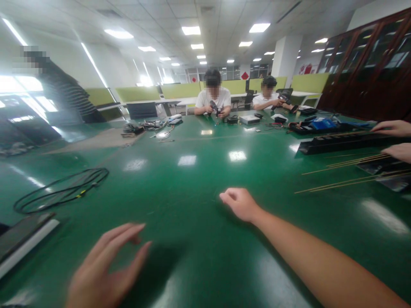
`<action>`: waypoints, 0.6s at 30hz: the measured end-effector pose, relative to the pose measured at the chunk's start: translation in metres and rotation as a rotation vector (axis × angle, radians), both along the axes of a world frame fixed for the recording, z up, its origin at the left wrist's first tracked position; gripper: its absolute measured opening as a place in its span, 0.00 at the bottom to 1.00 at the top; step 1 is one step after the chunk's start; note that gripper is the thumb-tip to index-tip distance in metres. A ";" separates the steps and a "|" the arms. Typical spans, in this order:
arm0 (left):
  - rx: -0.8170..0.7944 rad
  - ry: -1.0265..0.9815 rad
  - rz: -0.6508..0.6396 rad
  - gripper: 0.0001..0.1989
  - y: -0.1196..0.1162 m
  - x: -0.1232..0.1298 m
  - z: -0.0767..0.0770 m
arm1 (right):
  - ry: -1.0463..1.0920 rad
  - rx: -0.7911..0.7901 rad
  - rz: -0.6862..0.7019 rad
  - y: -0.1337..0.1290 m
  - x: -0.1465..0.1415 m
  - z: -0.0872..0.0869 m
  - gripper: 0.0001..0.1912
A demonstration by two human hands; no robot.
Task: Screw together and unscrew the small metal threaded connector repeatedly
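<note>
My left hand (109,261) hovers over the green tabletop (180,205) at the lower left, thumb and fingers apart, with nothing between them. Further forward, near the middle of the table, my right hand (240,204) rests on or just above the surface. Its fingers are curled together in a pinch or loose fist, and whatever they hold, if anything, is hidden or too small to make out. Bare green surface lies around both hands.
A coiled black cable (61,192) and a flat dark device with a pale edge (28,244) lie left. At right, another person's hands (398,139) are by thin yellowish sticks (346,164) and a long black tray (337,143). Two people (213,100) sit opposite, among tools; another stands far left.
</note>
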State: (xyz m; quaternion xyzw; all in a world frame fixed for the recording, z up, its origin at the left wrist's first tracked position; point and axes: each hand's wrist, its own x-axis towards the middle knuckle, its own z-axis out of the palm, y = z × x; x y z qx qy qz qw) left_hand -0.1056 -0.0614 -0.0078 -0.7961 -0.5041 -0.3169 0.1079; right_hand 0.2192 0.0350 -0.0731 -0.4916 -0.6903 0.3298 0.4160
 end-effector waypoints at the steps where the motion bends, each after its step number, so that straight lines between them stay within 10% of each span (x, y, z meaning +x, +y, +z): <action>1: -0.013 -0.004 -0.070 0.28 0.011 0.018 -0.002 | -0.005 0.023 0.060 -0.003 -0.001 0.001 0.18; 10: -0.185 0.223 -0.395 0.09 0.077 0.142 -0.018 | 0.007 0.064 0.254 -0.005 0.000 0.002 0.20; 18: -0.195 0.118 -0.183 0.15 0.066 0.079 -0.001 | 0.013 -0.050 0.242 -0.003 0.000 0.004 0.17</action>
